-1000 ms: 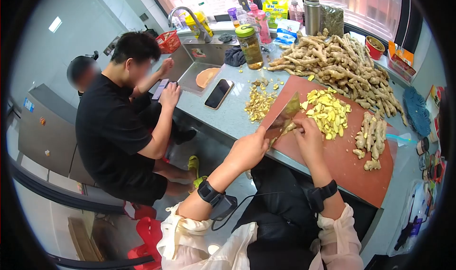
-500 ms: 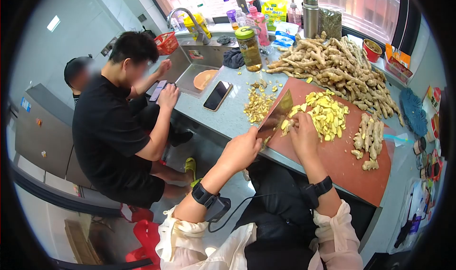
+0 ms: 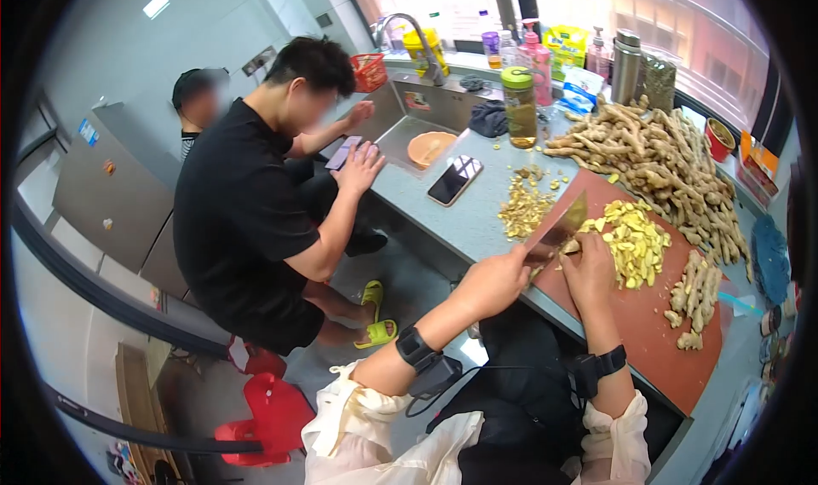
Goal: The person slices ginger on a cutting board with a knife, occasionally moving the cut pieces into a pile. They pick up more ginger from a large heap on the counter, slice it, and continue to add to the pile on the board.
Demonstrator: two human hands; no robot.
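Note:
My left hand (image 3: 492, 279) is closed round the handle of a cleaver (image 3: 558, 231), its broad blade tilted over the left edge of a reddish-brown cutting board (image 3: 656, 340). Just right of the blade, the bent fingers of my right hand (image 3: 590, 268) press on a piece of ginger (image 3: 569, 248), mostly hidden by the fingers. A heap of yellow ginger slices (image 3: 635, 239) lies beyond my right hand. Several whole ginger pieces (image 3: 697, 293) rest on the board's right side. Small scraps of ginger (image 3: 526, 204) are spread on the counter left of the board.
A large pile of ginger roots (image 3: 652, 157) lies behind the board. Left of it stand a green-lidded bottle (image 3: 519, 110) and a phone (image 3: 455, 181). A sink (image 3: 394, 135) holds an orange bowl (image 3: 430, 148). A person in black (image 3: 247, 204) sits left, holding a phone; another person is behind.
The view has swung left, so the scene sits further right. The cleaver stays in my left hand and my right hand stays on the ginger beside the blade.

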